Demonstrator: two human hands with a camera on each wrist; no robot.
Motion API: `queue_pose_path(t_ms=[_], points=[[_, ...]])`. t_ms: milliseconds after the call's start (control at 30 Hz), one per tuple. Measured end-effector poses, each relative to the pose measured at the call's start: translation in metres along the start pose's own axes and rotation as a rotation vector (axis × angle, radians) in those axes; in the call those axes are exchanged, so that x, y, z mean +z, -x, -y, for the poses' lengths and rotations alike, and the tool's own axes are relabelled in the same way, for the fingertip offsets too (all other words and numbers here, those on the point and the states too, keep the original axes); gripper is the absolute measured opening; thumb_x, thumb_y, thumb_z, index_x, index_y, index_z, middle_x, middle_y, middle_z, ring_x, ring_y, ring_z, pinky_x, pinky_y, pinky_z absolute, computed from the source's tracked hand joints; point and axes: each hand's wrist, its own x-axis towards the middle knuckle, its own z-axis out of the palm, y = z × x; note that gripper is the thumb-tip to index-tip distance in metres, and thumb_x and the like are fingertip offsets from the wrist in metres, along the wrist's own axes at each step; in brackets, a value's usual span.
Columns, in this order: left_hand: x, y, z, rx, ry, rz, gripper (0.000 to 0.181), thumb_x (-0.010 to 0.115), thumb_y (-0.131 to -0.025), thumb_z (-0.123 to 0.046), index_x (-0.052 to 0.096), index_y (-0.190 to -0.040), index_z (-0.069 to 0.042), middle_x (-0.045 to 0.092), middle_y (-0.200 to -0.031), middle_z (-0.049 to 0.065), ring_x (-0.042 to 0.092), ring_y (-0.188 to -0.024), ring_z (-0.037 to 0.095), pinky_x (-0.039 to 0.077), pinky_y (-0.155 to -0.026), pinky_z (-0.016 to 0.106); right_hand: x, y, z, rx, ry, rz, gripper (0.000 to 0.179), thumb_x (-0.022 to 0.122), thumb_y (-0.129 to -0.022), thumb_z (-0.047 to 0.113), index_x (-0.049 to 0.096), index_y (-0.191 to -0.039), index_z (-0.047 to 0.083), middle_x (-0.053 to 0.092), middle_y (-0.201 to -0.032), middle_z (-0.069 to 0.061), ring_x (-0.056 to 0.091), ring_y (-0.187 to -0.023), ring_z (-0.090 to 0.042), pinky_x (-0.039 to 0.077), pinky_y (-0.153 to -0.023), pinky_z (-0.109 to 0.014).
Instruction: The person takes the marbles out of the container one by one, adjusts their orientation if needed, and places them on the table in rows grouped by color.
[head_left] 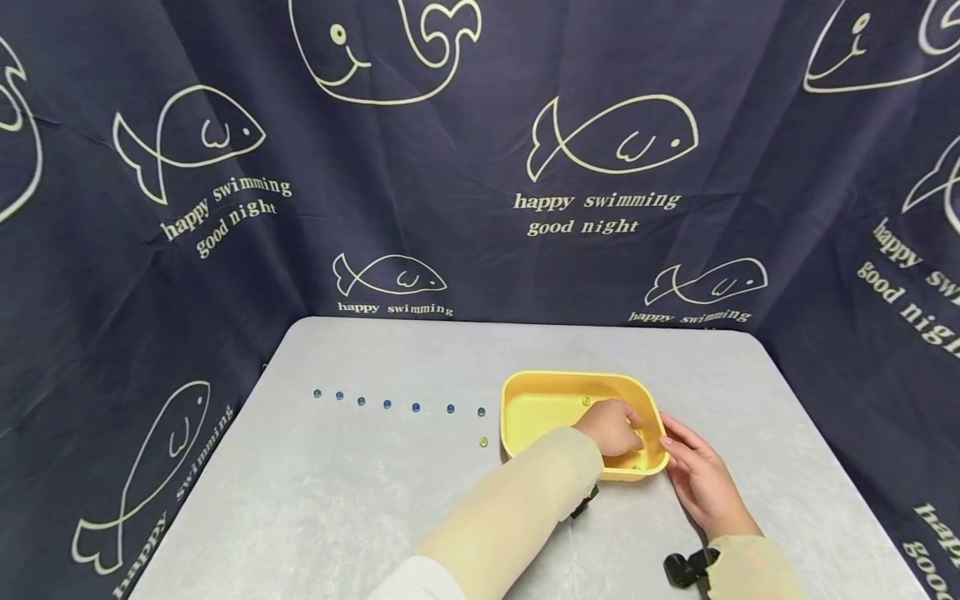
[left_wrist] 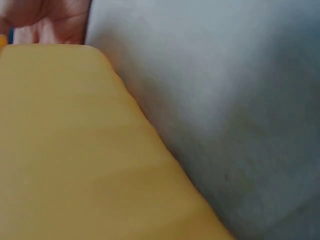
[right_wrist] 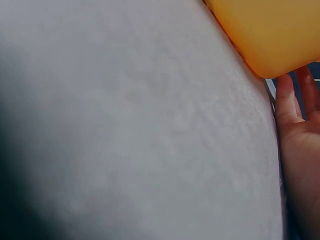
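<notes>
A yellow plastic bin (head_left: 540, 382) stands right of the table's middle. My left hand (head_left: 609, 427) reaches down inside it near the right end, fingers bent toward the floor of the bin; whether they pinch anything is hidden. Small clear yellow glass beads lie in the bin, one yellow bead (head_left: 587, 402) by the back wall and another yellow bead (head_left: 636, 467) near the front wall. Against the bin's right end rests my right hand (head_left: 701, 479), its fingers extended along the outer wall. The right wrist view shows those fingers (right_wrist: 286, 97) touching the bin's outside (right_wrist: 275, 35).
Several blue glass beads (head_left: 387, 404) form a spaced row left of the bin. One yellow bead (head_left: 483, 442) lies in front of the row's right end. The pale grey table (head_left: 300, 517) is enclosed by dark blue curtains (head_left: 480, 167) with fish drawings.
</notes>
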Motion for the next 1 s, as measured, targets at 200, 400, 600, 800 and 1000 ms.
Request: queue_pose_path(t_ms=[200,400,600,800,1000], points=[[0.005,0.001,-0.006,0.006,-0.139,0.002,0.017,0.085,-0.083,-0.031,0.076,-0.096,-0.027,0.065,-0.090,-0.023,0.056,-0.080,-0.004,0.045,-0.075,0.014,-0.002,0.002,-0.002,-0.013,-0.012,0.005,0.041,0.058,-0.104,0.001,0.060,-0.144,0.008,0.062,-0.135,0.011,0.058,-0.124,-0.003,0.049,-0.099,-0.021],[0.002,0.003,-0.013,-0.012,-0.224,0.010,0.010,0.083,-0.086,-0.029,0.073,-0.087,-0.029,0.060,-0.082,-0.023,0.053,-0.075,-0.003,0.043,-0.072,0.013,-0.002,0.002,0.000,0.015,0.004,-0.020,0.041,0.059,-0.104,0.002,0.061,-0.144,0.012,0.060,-0.137,0.011,0.057,-0.124,-0.002,0.048,-0.100,-0.020],[-0.001,0.008,-0.018,-0.004,-0.298,0.003,0.014,0.078,-0.089,-0.024,0.069,-0.079,-0.030,0.058,-0.075,-0.021,0.053,-0.073,-0.002,0.042,-0.071,0.013,-0.001,0.001,0.002,0.033,0.028,-0.031,0.042,0.060,-0.104,0.004,0.060,-0.146,0.013,0.056,-0.144,0.009,0.056,-0.124,-0.001,0.048,-0.101,-0.020],[-0.001,0.007,-0.017,-0.004,-0.310,-0.001,0.017,0.075,-0.089,-0.022,0.068,-0.076,-0.029,0.058,-0.073,-0.019,0.051,-0.069,-0.001,0.040,-0.066,0.013,-0.001,0.001,0.001,0.017,0.008,-0.011,0.042,0.059,-0.104,0.003,0.059,-0.146,0.009,0.059,-0.140,0.009,0.057,-0.124,-0.002,0.048,-0.100,-0.020],[0.005,0.000,-0.007,-0.008,-0.192,-0.016,0.021,0.078,-0.090,-0.024,0.066,-0.074,-0.028,0.055,-0.069,-0.019,0.051,-0.065,0.001,0.039,-0.061,0.014,-0.001,0.001,0.001,0.007,0.017,0.003,0.045,0.057,-0.105,0.003,0.054,-0.150,0.006,0.059,-0.139,0.009,0.055,-0.126,-0.002,0.047,-0.101,-0.020]])
